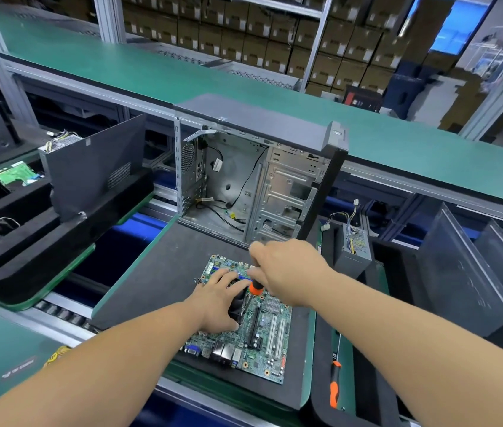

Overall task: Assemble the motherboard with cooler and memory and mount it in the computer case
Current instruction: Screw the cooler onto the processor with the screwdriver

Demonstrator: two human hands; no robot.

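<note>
Green motherboard (259, 340), flat rectangular circuit board dense with small components, white and black slots and metal rear ports, lying on a dark matte foam pad (164, 272) atop a green-edged tray. Black cooler (239, 306) seated on the board, ribbed and mostly hidden under the left hand (217, 298). Left hand spread flat over the cooler, fingers extended and pressing down. Right hand (284, 269) curled around the orange-and-black handle of a screwdriver (254, 288), tip pointing down beside the cooler; contact with a screw cannot be told.

Behind the pad, computer case (259, 180) standing upright and open-sided: dull grey stamped sheet metal with perforations and ribbed drive bays, dark plastic front. Inside, loose black cables and small connectors hanging and lying along the bottom.

To the right, a second screwdriver (334, 385) with orange grip resting in a black foam tray, and a grey power supply (353, 245) with coloured wires standing upright in the foam.
</note>
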